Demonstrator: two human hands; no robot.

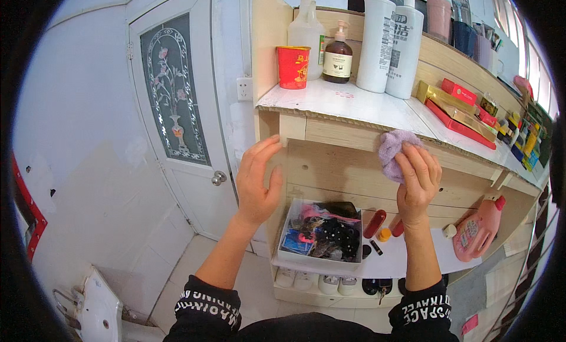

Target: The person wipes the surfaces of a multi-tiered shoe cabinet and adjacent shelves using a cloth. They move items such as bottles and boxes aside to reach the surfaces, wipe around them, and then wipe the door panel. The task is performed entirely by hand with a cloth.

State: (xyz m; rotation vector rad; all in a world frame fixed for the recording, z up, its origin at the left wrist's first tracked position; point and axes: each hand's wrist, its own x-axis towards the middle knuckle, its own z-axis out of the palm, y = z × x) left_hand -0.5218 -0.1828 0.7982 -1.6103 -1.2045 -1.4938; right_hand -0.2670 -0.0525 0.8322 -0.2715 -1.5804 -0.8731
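Note:
My right hand (418, 178) grips a crumpled purple cloth (393, 154) against the front edge of the upper white-topped shelf (323, 101) of a wooden shelf unit. Raised near the unit's left side, my left hand (260, 180) holds nothing, its fingers apart from the thumb. On that shelf stand a red paper cup (293, 68), a clear plastic jug (306, 28), a dark brown pump bottle (338, 59) and two tall white bottles (376, 43). Red and gold boxes (460, 114) lie farther right.
Below, an open white box (318, 260) of mixed small items shares the lower shelf with a pink detergent bottle (477, 231), red objects and small containers. Shoes (329, 283) stand underneath. A white door (190, 176) and a wall socket (244, 89) are left, a washbasin (99, 311) lower left.

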